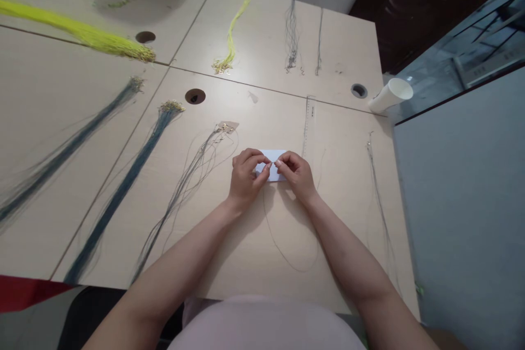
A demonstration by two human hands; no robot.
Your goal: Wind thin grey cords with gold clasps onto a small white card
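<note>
Over a small white card (275,175) on the table, my left hand (250,175) and my right hand (297,175) meet with their fingertips pinched close together. A thin dark fishing line (283,256) hangs in a loop from the fingers down across the tabletop. Both hands grip this line; whether a tiny hook sits between the fingertips I cannot make out. Left of my hands lies a loose bunch of lines (184,175), with gold hooks on a brown scrap (227,127). A clear ruler (309,126) lies just beyond my right hand.
Thick dark line bundles (123,197) with gold ends lie at the left, near a yellow bundle (82,30). A smaller yellow bunch (232,33) and grey lines (291,33) lie farther back. More lines (379,197) lie right, below a white cup (391,94). The tabletop has cable holes (195,97).
</note>
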